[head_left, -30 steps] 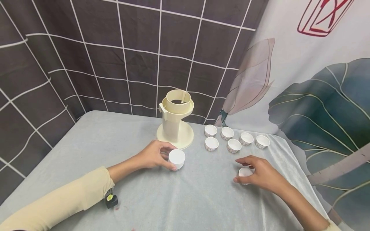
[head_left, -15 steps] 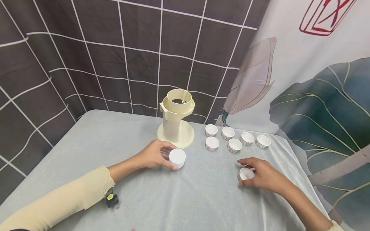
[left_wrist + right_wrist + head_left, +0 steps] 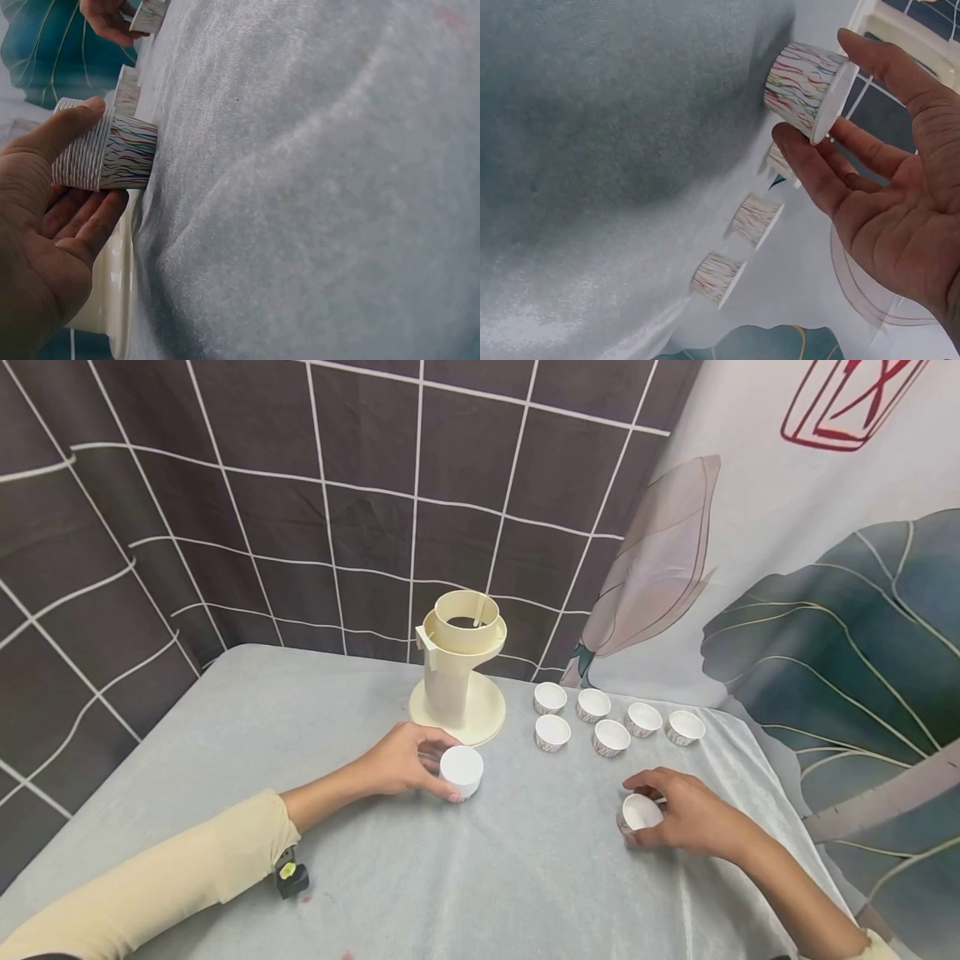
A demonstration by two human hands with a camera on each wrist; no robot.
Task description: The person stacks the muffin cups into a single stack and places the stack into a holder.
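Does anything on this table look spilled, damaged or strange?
Yes: small reddish marks on the grey cloth, near the wrist camera; possibly stains, since the cloth is otherwise plain. The six far cups stand upright.

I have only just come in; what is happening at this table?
A person's left hand holds a stack of paper cups in front of a cream stand. The right hand holds a single cup, apart from the stack. Six more cups stand open side up on the table, further back.
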